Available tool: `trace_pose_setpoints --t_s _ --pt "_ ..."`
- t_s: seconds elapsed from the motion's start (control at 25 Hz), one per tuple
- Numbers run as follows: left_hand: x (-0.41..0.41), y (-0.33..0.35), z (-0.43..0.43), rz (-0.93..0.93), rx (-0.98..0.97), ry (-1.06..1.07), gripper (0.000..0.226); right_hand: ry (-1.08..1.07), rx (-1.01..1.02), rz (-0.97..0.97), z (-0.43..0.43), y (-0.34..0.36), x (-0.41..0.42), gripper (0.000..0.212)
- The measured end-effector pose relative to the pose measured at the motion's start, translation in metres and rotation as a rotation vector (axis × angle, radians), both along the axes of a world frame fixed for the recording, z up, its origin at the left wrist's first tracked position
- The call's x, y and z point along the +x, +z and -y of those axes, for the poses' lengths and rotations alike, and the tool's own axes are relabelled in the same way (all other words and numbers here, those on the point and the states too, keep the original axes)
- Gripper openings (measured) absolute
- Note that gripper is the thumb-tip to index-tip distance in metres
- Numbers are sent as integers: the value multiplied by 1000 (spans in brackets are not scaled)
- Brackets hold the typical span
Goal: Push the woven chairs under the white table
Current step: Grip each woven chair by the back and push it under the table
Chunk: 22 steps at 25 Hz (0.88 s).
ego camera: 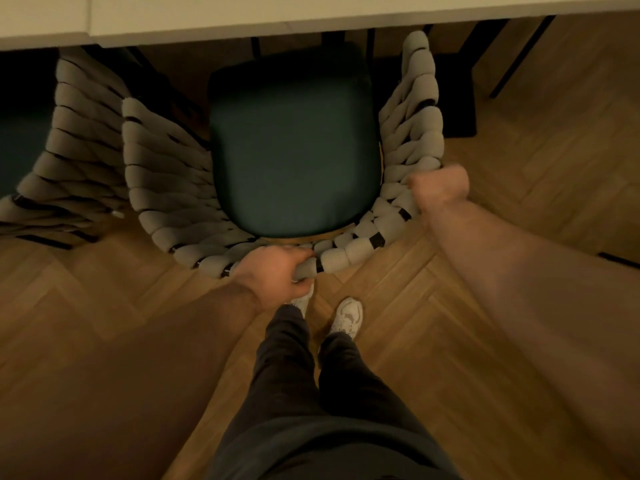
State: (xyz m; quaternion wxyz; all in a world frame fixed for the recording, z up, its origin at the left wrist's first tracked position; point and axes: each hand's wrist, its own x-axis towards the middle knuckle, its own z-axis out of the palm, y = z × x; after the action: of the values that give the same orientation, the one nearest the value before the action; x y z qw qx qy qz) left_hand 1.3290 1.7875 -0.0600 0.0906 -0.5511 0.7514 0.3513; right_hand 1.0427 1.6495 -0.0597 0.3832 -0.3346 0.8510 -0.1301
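The pale herringbone wooden floor [104,306] runs under everything, and the white table [311,15] shows only as a flat edge along the top of the view; facing it stands the grey woven chair with a curved rope back [166,188], the front of its dark green seat cushion [294,150] just at the table edge and most of the seat out in the open; a second woven chair of the same make [69,150] sits just beside it on the left, tucked partly beneath the top; the left hand [273,275] is wrapped round the rear middle of the back rim, fingers curled under the thick cord; the right hand [440,188], somewhat blurred, appears clenched on the rim at the right side of the curve; I judge the padded rope soft and grippy under the fingers while the dark frame beneath is stiff, so the rim is the place to hold, hands spread as they are to keep it steering straight; it looks moderately heavy, and the legs may drag on the wood.
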Motion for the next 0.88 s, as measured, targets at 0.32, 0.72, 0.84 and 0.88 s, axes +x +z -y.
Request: trace_pose_setpoints --t_s 0.32,0.72,0.84,0.88 --pt "-25 -22 25 15 4 24 50 72 103 -136 26 -8 -4 44" --pt "8 -15 7 229 -66 -102 66 1111 -60 -411 -82 -6 28 56" --pt "30 -11 1 275 -37 -102 70 1412 9 -440 -100 -3 34 73" --pt "35 -9 1 302 -30 -100 70 1452 33 -454 -100 -4 34 73"
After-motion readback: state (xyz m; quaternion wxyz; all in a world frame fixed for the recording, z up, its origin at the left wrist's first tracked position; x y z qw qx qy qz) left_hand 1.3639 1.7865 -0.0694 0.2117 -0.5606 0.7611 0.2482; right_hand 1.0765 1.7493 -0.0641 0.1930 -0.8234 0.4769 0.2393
